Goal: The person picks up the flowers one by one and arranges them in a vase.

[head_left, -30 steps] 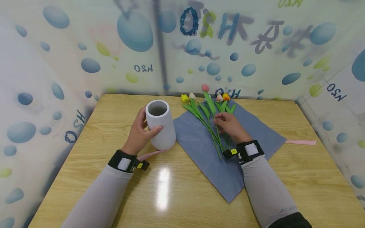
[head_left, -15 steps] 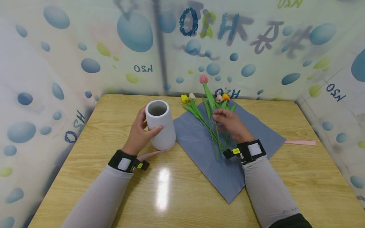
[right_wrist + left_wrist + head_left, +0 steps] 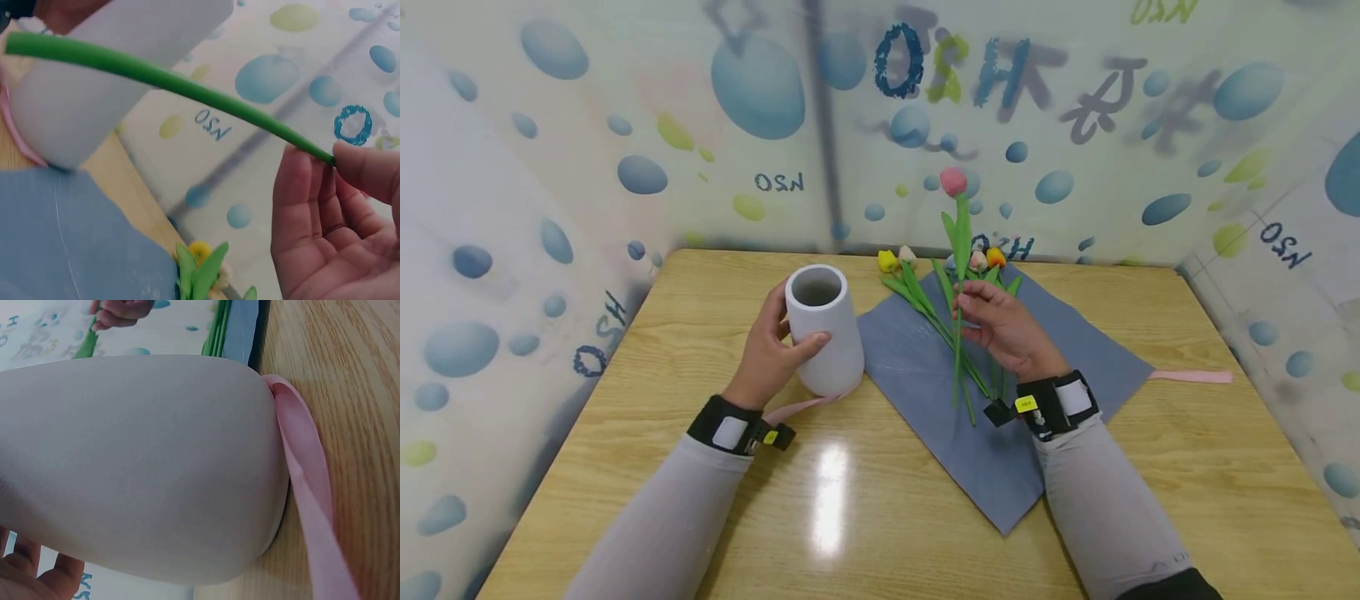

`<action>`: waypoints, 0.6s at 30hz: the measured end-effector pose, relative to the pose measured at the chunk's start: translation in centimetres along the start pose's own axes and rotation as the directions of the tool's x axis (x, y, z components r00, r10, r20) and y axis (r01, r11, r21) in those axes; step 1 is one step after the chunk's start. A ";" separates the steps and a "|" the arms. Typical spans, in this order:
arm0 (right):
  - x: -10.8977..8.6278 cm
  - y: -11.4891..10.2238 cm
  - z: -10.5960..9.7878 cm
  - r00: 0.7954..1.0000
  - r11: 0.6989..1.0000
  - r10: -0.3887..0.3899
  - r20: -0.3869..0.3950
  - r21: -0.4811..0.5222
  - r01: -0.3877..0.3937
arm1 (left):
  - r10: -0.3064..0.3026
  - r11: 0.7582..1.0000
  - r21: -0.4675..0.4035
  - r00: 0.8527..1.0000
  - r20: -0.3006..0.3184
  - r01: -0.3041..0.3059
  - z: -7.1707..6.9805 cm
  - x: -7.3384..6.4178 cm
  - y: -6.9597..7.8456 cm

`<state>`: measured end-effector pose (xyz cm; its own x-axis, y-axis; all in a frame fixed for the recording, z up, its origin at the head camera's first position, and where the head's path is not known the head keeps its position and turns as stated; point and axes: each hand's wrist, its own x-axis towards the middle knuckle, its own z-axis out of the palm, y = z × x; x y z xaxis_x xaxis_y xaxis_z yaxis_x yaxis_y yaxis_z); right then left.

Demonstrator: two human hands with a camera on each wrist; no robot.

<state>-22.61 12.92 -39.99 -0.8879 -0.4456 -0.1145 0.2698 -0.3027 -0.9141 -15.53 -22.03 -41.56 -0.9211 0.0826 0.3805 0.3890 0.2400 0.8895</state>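
My left hand point(image 3: 769, 348) grips a white vase point(image 3: 838, 354) round its side, thumb across the front. The vase stands upright on the table with its mouth facing up. With thumb and fingertips, my right hand point(image 3: 1003, 327) pinches the green stem of a pink tulip point(image 3: 953, 182), held upright above the sheet. The lower stem point(image 3: 144, 72) runs free past the fingers in the right wrist view. Several other tulips, among them a yellow tulip point(image 3: 888, 262) and an orange tulip point(image 3: 996, 257), lie on blue-grey wrapping paper point(image 3: 917, 400).
A pink ribbon point(image 3: 309, 469) runs under the vase's base and over the wooden table point(image 3: 737, 517). Another ribbon end point(image 3: 1195, 377) sticks out at the paper's right corner. A patterned wall point(image 3: 700, 208) stands right behind the table.
My right hand has lifted the pink tulip up off the other flowers, and its stem has turned nearly vertical. The left hand and the vase have stayed put.
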 end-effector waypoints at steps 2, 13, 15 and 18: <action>-0.1 -0.2 0.6 1.000 0.998 -0.004 0.016 0.060 0.003 | -0.005 1.000 0.002 1.000 0.000 0.005 0.0 0.0 0.0; -0.1 -1.5 5.0 0.991 0.931 -0.130 0.030 0.347 0.111 | -0.013 1.000 -0.011 1.000 0.002 0.013 0.0 0.0 0.0; 0.1 -1.9 6.0 0.989 0.920 -0.151 -0.011 0.365 0.144 | -0.017 1.000 -0.011 1.000 0.004 0.017 0.0 0.0 0.0; 0.5 -2.6 7.3 0.982 0.899 -0.172 -0.075 0.395 0.188 | -0.019 1.000 -0.009 1.000 0.006 0.019 0.0 0.0 -0.1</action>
<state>-21.05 7.30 -34.80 -0.9464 -0.3226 0.0158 0.2233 -0.6888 -0.6897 -15.57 -22.07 -41.59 -0.9284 0.0838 0.3621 0.3715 0.2326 0.8988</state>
